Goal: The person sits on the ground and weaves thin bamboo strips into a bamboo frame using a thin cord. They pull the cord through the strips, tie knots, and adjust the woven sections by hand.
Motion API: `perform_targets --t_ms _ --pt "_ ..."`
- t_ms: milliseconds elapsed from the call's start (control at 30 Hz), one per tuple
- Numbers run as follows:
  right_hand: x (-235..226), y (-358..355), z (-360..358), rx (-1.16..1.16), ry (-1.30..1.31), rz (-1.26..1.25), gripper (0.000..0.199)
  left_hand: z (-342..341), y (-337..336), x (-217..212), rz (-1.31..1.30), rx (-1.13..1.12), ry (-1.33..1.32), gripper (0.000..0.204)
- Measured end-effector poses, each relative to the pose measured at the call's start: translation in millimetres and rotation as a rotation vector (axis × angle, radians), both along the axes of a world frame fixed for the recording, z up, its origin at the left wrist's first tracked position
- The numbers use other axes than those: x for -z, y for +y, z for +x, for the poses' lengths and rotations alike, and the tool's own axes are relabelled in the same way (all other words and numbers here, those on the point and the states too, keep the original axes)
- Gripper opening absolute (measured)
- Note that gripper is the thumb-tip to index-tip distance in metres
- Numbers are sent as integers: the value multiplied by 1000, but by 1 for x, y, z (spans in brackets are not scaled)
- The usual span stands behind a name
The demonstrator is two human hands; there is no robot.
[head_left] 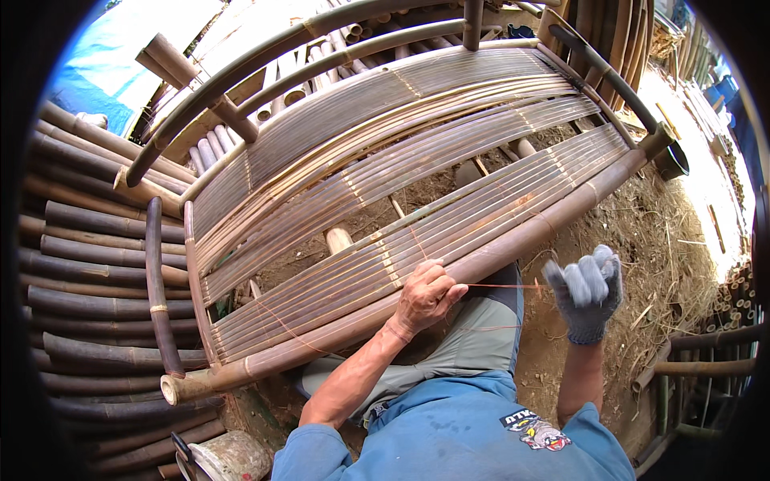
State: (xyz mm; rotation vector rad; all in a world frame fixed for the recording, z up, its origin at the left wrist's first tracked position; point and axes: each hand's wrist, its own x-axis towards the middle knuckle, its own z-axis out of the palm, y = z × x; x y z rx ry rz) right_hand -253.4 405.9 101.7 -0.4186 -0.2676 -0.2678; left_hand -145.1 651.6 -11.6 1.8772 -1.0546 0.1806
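Observation:
A long bamboo bench [481,264] with a seat of thin bamboo slats lies across in front of me. My bare left hand [429,298] rests against its thick front pole [353,327], with thumb and fingers pinched on a thin orange string [501,285]. To the right, the string runs taut through the air to my right hand [589,293], which wears a grey knit glove. That hand is raised off the bench with its fingers curled, slightly blurred, where the string ends. More thin orange string loops over the slats and round the front pole.
Dark bamboo poles [120,306] are stacked at the left. A stained white bucket [234,457] stands at the lower left. Past the bench's right end sits a dark bucket [672,160]. Another bamboo frame [706,368] is at the lower right. Shavings litter the dirt ground [642,240].

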Motion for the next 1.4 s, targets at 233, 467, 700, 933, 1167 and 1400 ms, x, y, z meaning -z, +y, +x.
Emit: perform_targets --t_ms 233,467,700,933,1167,1400 --pt "19 -16 -9 94 566 -904 27 -9 17 -44 140 -42 -89 36" --pt "40 -87 -6 189 651 -339 30 6 -77 -40 347 -46 -55 43" --pt "19 -89 123 428 666 -1223 20 80 20 -53 360 -384 32 35" --pt "126 18 271 403 261 -2675 25 164 42 21 799 -518 687 29" --pt "185 86 327 -673 -46 -2210 27 190 28 53 564 -294 876 32" --pt "115 74 251 55 -238 -1954 33 165 57 -5 -139 -90 1366 12"
